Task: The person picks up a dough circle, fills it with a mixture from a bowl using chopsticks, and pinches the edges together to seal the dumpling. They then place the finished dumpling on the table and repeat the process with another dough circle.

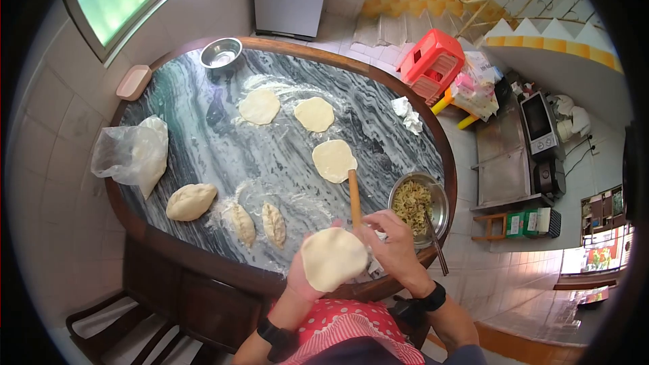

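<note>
My left hand (300, 272) is under a round dough wrapper (334, 259), holding it up at the table's near edge. My right hand (393, 243) has its fingers curled at the wrapper's right edge and seems to grip it there; the fingertips are partly hidden. Just beyond my hands lies a wooden rolling pin (355, 197), its far tip against a flat dough round (334, 161). Two pleated dumplings (274, 225) rest on floury marble to the left. On the right stands a metal bowl (443, 208) of chopped filling (412, 204), with chopsticks (437, 247) leaning over its rim.
Two more dough rounds (314, 114) lie farther back. Toward the left are a large dough lump (191, 202) and a plastic bag (132, 152). A small metal bowl (221, 53) and a pink dish (134, 82) sit along the far left edge. Crumpled tissue (407, 115) lies at right.
</note>
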### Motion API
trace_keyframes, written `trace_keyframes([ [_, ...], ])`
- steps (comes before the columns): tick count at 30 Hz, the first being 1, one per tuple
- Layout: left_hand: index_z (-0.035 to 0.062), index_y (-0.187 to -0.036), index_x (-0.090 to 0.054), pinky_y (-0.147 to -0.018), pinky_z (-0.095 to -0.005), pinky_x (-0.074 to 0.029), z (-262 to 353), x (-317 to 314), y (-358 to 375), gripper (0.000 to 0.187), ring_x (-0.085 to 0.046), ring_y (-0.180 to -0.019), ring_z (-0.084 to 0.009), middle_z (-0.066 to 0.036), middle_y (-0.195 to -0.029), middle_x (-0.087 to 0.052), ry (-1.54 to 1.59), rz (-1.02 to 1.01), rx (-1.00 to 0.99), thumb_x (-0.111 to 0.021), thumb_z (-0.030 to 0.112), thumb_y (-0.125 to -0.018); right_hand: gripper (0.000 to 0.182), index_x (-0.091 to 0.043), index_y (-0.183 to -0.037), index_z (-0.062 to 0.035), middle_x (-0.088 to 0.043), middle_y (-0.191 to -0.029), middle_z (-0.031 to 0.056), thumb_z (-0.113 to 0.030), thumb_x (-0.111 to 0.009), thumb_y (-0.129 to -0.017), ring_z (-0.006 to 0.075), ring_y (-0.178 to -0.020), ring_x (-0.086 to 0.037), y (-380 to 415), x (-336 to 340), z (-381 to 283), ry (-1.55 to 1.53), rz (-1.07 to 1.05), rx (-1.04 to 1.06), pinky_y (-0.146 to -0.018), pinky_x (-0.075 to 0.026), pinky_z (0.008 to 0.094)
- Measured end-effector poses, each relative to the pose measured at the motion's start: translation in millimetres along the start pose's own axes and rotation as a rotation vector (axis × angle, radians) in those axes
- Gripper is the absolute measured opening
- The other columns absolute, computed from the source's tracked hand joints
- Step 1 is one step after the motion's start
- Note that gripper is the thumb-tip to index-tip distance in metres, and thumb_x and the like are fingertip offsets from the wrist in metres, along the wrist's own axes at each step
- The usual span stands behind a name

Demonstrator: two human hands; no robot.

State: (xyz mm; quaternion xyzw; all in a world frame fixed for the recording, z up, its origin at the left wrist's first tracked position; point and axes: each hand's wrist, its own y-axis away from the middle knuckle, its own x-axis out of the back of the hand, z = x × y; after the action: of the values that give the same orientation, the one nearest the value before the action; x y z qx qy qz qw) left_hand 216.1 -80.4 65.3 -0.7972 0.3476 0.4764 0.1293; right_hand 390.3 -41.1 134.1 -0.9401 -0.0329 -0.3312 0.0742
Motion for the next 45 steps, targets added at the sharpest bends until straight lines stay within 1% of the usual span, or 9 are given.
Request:
trace_keyframes([
  [4, 0.0089, -0.148, -0.032, -0.114, -0.0450, -0.030, 17, 3, -1, 0.054, -0.038, -0.137, -0.0276, -0.012, -0.146, -0.043, -0.474, 0.031, -0.282, -0.028, 0.038, -0.102, 0.015, -0.067, -0.095, 0.0002, -0.064, -0.088, 0.0138, -0.007, -0.069, -0.082, 0.0255, -0.079, -0.067, 13, 24, 20, 0.044, 0.005, -0.175, -0.067, -0.051, 0.0340],
  [10, 0.0137, -0.151, -0.027, -0.114, -0.0567, -0.025, 25, -32, -23, 0.054, -0.030, -0.140, -0.0397, -0.009, -0.154, -0.033, -1.178, 0.101, -0.581, -0.024, 0.040, -0.104, 0.016, -0.065, -0.098, -0.0004, -0.064, -0.093, 0.0155, -0.001, -0.064, -0.082, 0.0339, -0.086, -0.063, 47, 114, 83, 0.380, 0.333, -0.197, -0.076, -0.051, 0.0383],
  [14, 0.0113, -0.147, -0.034, -0.113, -0.0584, -0.026, 21, -40, -27, 0.052, -0.030, -0.140, -0.0419, -0.016, -0.152, -0.034, -0.205, -0.075, -0.370, -0.025, 0.039, -0.104, 0.030, -0.063, -0.110, -0.0034, -0.062, -0.105, 0.0163, -0.001, -0.064, -0.080, 0.0354, -0.095, -0.061, 84, 158, 137, 0.632, 0.293, -0.131, -0.081, -0.049, 0.0401],
  [22, 0.0092, -0.142, -0.041, -0.109, -0.0612, -0.034, -42, -26, -66, 0.045, -0.039, -0.132, -0.0447, -0.024, -0.146, -0.039, -0.183, 0.136, -0.416, -0.031, 0.031, -0.104, 0.045, -0.060, -0.120, -0.0085, -0.057, -0.116, 0.0149, -0.014, -0.073, -0.078, 0.0314, -0.106, -0.056, 88, 146, 166, 0.528, -0.310, 0.355, -0.088, -0.045, 0.0421],
  [32, 0.0087, -0.138, -0.042, -0.107, -0.0676, -0.030, -119, 9, -104, 0.044, -0.041, -0.130, -0.0442, -0.019, -0.141, -0.045, -0.367, 0.235, -0.471, -0.031, 0.034, -0.103, 0.006, -0.064, -0.088, 0.0038, -0.063, -0.086, 0.0141, 0.002, -0.067, -0.083, 0.0248, -0.074, -0.064, 40, 200, 180, -0.112, 0.032, 0.210, -0.067, -0.051, 0.0324],
  [34, 0.0103, -0.135, -0.045, -0.108, -0.0578, -0.035, -139, 8, -114, 0.044, -0.047, -0.127, -0.0381, -0.015, -0.138, -0.049, -0.533, 0.217, -0.533, -0.034, 0.037, -0.102, 0.004, -0.066, -0.087, 0.0044, -0.066, -0.087, 0.0137, 0.002, -0.066, -0.084, 0.0223, -0.077, -0.065, 38, 215, 186, -0.241, 0.063, 0.092, -0.068, -0.051, 0.0309],
  [38, 0.0136, -0.134, -0.045, -0.111, -0.0396, -0.036, -162, -6, -123, 0.045, -0.048, -0.127, -0.0216, -0.005, -0.138, -0.050, -3.408, 0.627, -0.224, -0.040, 0.042, -0.100, 0.016, -0.069, -0.093, 0.0050, -0.070, -0.089, 0.0110, -0.009, -0.061, -0.092, 0.0184, -0.081, -0.068, 22, 222, 208, -0.324, 0.050, -0.047, -0.074, -0.054, 0.0292],
  [43, 0.0169, -0.127, -0.054, -0.103, -0.0380, -0.043, -163, 25, -123, 0.038, -0.053, -0.120, -0.0235, -0.007, -0.123, -0.058, -2.487, 0.685, -0.859, -0.052, 0.038, -0.095, 0.023, -0.067, -0.101, 0.0052, -0.070, -0.092, 0.0074, -0.016, -0.059, -0.097, 0.0148, -0.089, -0.068, -1, 215, 210, -0.614, -0.001, -0.319, -0.082, -0.054, 0.0266],
  [45, 0.0152, -0.098, -0.061, -0.082, -0.0364, -0.048, -174, 0, -128, 0.020, -0.059, -0.097, -0.0224, -0.005, -0.097, -0.060, -2.952, 0.703, -0.978, -0.059, 0.031, -0.085, 0.022, -0.068, -0.101, 0.0053, -0.070, -0.093, 0.0082, -0.015, -0.059, -0.097, 0.0154, -0.089, -0.068, -7, 205, 217, -0.594, -0.053, -0.216, -0.082, -0.053, 0.0263],
])
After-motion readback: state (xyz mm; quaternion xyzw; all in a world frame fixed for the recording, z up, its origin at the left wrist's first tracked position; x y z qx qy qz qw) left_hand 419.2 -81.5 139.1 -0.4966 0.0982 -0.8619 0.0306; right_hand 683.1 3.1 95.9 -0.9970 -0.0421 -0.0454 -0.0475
